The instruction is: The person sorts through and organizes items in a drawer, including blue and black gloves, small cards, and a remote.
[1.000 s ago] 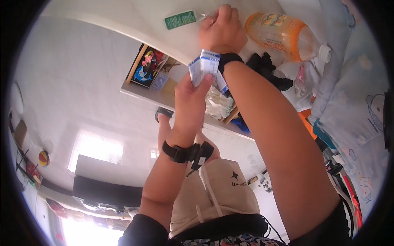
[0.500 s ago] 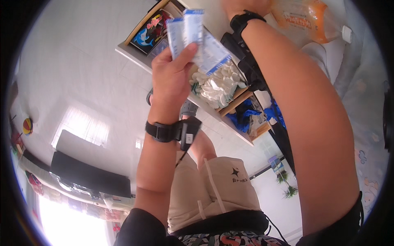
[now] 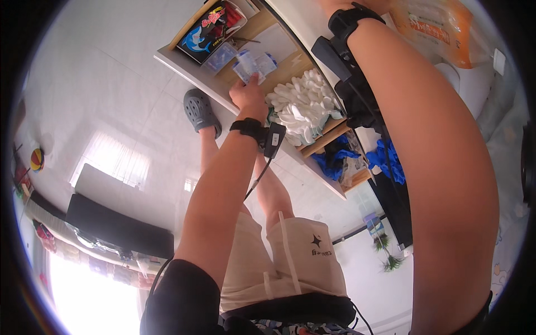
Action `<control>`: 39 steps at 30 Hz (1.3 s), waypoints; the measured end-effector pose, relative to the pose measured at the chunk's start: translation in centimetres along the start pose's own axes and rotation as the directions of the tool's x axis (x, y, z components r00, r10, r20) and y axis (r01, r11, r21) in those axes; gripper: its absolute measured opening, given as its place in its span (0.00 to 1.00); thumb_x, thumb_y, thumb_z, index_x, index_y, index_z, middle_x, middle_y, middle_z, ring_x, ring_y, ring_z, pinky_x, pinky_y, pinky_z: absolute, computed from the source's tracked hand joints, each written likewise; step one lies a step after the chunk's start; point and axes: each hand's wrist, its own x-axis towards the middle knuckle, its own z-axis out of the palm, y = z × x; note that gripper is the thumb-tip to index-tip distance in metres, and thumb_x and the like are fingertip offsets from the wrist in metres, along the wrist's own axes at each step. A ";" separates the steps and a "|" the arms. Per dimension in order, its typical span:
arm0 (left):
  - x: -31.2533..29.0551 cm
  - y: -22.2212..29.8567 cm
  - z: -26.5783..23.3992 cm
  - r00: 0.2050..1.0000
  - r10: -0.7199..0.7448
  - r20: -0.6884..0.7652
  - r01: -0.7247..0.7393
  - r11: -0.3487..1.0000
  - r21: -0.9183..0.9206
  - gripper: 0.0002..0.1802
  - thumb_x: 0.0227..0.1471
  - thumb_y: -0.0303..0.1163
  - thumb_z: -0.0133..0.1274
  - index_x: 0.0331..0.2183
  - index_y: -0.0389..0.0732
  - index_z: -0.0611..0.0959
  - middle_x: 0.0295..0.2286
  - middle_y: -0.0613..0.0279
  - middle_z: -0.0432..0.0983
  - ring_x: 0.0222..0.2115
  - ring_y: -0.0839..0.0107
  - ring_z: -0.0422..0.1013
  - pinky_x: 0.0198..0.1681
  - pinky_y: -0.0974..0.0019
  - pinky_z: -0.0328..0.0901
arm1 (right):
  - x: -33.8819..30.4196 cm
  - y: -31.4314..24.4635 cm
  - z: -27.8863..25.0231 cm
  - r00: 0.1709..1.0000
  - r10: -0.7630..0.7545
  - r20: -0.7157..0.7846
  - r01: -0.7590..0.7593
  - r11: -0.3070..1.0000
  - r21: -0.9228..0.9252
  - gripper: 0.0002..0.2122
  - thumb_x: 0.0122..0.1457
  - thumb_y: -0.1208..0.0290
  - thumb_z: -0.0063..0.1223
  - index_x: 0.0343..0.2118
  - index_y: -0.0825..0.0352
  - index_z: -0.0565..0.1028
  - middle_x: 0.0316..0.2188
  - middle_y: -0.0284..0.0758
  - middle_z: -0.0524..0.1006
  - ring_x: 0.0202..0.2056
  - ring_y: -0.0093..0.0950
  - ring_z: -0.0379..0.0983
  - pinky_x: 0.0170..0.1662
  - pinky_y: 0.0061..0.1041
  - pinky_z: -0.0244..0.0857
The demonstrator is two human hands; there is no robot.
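My left hand [image 3: 247, 96] is lowered into an open drawer [image 3: 192, 79], its fingers closed on a few flat blue-and-white packets [image 3: 245, 68] fanned apart. Beside them in the same compartment lie a black box with a shark picture [image 3: 202, 38] and a clear, blue-tinted packet [image 3: 221, 57]. A heap of white gloves [image 3: 304, 103] fills the space to the right of the hand. My right hand [image 3: 334, 4] is mostly cut off by the top edge, so its fingers do not show. To its right rests a clear plastic bottle with an orange label [image 3: 460, 36].
Blue gloves [image 3: 335, 162] lie in the drawer's nearer compartment, behind a wooden divider [image 3: 322, 139]. My foot in a grey clog [image 3: 200, 111] stands on the pale floor beside the drawer front. A small green plant [image 3: 391, 261] stands farther right.
My left hand has gone down and slightly right into the drawer, taking the packets with it. The view has shifted, so more of the drawer's inside and the clog show.
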 end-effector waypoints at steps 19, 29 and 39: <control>-0.3 -1.9 2.8 0.881 -0.427 0.203 0.441 0.584 -0.682 0.13 0.59 0.31 0.51 0.45 0.38 0.72 0.39 0.59 0.73 0.34 0.64 0.74 0.32 0.67 0.73 | 0.2 0.1 0.6 0.999 -0.032 -0.034 0.030 0.998 -0.055 0.13 0.57 0.61 0.44 0.40 0.63 0.70 0.38 0.45 0.77 0.38 0.47 0.75 0.42 0.47 0.66; 4.0 -2.2 4.5 0.804 -0.449 0.389 0.539 0.274 -0.797 0.20 0.61 0.27 0.44 0.54 0.41 0.63 0.44 0.52 0.71 0.38 0.57 0.76 0.37 0.67 0.78 | 0.6 1.1 1.6 0.993 -0.083 -0.089 0.079 0.996 -0.048 0.12 0.57 0.62 0.43 0.39 0.64 0.70 0.37 0.46 0.77 0.39 0.47 0.74 0.43 0.45 0.66; 6.1 -3.9 4.8 0.742 -0.596 0.307 0.620 0.434 -0.654 0.15 0.58 0.43 0.51 0.41 0.44 0.74 0.36 0.63 0.74 0.29 0.66 0.72 0.32 0.67 0.71 | 0.2 0.6 1.3 0.992 -0.098 -0.081 0.096 0.995 -0.034 0.12 0.56 0.62 0.44 0.39 0.64 0.70 0.37 0.45 0.77 0.40 0.47 0.74 0.44 0.45 0.66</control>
